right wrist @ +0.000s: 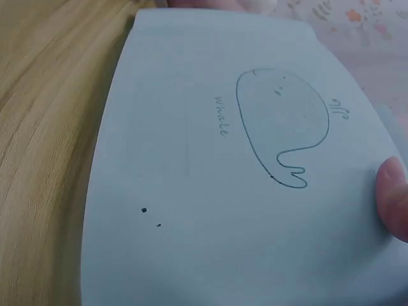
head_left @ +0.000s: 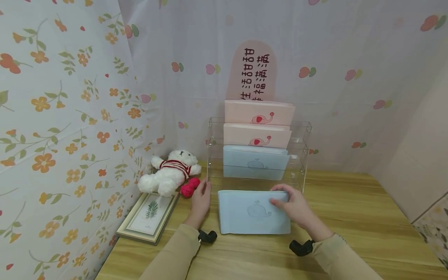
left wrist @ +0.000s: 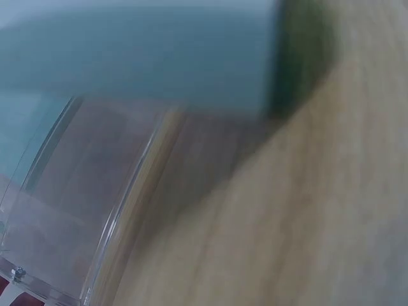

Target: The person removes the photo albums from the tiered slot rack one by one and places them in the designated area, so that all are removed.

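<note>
My right hand (head_left: 292,204) pinches a light blue booklet (head_left: 241,214) at its upper right side, thumb on the front cover. A whale outline and the word "whale" show on that cover (right wrist: 191,127) in the right wrist view. The booklet is held upright in front of a clear acrylic rack (head_left: 209,155). At the rack's lower left corner, my left hand (head_left: 201,202) reaches up with its fingers right at the side edge. Another blue booklet (head_left: 238,163) stands in a lower tier. Above it are two pink booklets (head_left: 238,134) with elephant drawings.
Left of the rack lies a white plush bear (head_left: 171,171) in a striped top. Next to it are a red yarn-like bundle (head_left: 189,188) and a picture frame (head_left: 150,216). Printed cloth (head_left: 168,46) hangs behind the wooden table (head_left: 343,221).
</note>
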Tool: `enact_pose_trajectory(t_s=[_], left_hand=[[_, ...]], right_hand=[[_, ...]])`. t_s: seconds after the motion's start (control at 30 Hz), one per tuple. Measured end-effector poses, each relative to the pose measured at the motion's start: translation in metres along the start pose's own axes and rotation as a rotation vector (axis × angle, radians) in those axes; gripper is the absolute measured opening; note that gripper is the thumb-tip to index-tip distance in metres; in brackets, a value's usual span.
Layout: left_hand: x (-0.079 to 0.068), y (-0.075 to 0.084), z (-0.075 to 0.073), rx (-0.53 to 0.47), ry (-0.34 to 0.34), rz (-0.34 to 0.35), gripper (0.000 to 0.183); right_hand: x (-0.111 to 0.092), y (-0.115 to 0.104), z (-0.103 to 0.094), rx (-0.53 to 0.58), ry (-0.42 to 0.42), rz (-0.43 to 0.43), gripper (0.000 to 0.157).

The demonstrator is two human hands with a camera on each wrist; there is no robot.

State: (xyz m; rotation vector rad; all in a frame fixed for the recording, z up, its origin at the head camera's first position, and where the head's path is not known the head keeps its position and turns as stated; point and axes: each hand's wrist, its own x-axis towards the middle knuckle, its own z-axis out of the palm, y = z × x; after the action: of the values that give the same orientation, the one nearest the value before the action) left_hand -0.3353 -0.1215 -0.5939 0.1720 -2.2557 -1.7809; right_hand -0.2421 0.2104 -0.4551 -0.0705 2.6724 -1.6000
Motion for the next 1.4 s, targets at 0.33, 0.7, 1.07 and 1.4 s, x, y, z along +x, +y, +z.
enact_pose_trajectory(t_s=[0.33, 0.7, 1.07, 1.4], left_hand=[[0.0, 0.0, 0.001, 0.004, 0.008, -0.005, 0.048], [-0.005, 0.004, -0.001, -0.009, -0.004, 0.006, 0.076], [-0.003, 0.002, 0.0, -0.013, 0.02, 0.025, 0.062], [-0.003, 0.004, 0.0, -0.015, 0.002, 0.007, 0.059]], right_hand=[[0.011, 0.023, 0.004, 0.0, -0.08, 0.032, 0.038], [0.024, 0.054, 0.012, -0.17, -0.042, -0.079, 0.038], [0.032, 0.072, 0.02, -0.256, -0.043, -0.225, 0.033], [0.034, 0.083, 0.022, -0.305, -0.049, -0.186, 0.027]])
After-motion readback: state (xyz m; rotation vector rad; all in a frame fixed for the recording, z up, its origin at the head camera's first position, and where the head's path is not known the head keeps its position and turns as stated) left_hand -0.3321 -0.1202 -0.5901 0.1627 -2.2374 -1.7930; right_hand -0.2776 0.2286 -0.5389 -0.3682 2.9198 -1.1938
